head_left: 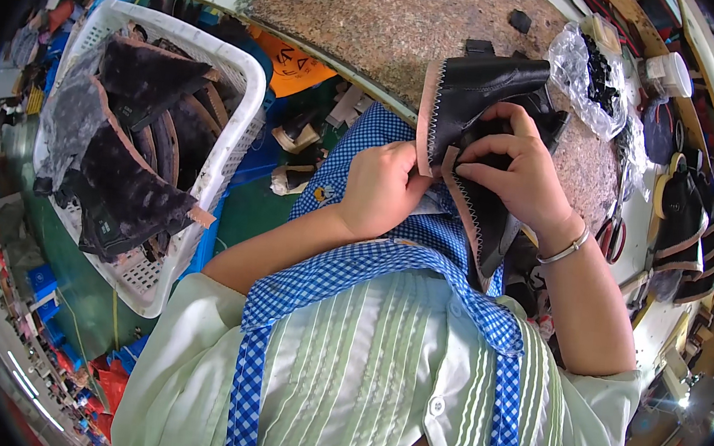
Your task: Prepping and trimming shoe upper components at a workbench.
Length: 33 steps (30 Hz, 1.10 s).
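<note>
Black boot upper (483, 89) held over lap at speckled worktop's (351, 16) edge; left hand (382, 187) gripping its tan rim; right hand (517, 165) pinching another stitched edge, fingertips narrow. White basket (254, 88) to the left; dark pieces (151, 83) inside.

Left forearm (277, 250) slanting up and inward, left hand (384, 187) curled closed, right forearm (594, 302) angled up and leftward, right hand (521, 166) bent inward, thumb (475, 173) and forefinger (489, 146) pinching, both hands near each other.
</note>
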Available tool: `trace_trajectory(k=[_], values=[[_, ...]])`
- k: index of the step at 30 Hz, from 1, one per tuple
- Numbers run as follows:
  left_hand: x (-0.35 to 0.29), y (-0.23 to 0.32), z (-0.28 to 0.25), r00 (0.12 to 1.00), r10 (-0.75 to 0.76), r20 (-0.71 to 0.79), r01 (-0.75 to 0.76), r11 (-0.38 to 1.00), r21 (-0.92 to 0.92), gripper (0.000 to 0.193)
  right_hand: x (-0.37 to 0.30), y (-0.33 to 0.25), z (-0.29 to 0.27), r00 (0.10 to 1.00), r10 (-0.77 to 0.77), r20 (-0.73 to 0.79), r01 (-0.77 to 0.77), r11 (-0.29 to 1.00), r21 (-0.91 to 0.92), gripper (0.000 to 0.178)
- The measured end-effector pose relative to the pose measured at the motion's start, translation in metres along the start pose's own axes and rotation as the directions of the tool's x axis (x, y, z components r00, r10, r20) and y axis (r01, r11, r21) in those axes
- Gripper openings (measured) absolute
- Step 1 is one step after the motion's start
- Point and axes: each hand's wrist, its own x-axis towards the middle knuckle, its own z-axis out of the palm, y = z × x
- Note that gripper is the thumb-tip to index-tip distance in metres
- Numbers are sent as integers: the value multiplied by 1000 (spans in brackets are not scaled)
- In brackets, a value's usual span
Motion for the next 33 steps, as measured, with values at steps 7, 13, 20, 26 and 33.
trace_trajectory(k=[7,13,20,26,33], values=[[-1,-2,-1,999,-2,33,3,1000,-12,10,0,2,1,1000,6,-6,-6,1000,22,16],[1,0,-5,999,-30,36,33,998,-62,15,-1,0,0,1000,3,-7,-3,1000,15,17],[2,-4,-5,999,-18,45,21,996,-86,16,0,0,-2,1000,-1,-1,1,1000,29,17],[5,-4,-6,998,31,48,-28,998,-64,12,0,-1,0,997,-50,-53,50,999,-9,15],[24,18,-11,978,197,61,-189,974,-123,11,6,-17,-33,883,-378,-277,221,857,-465,8]])
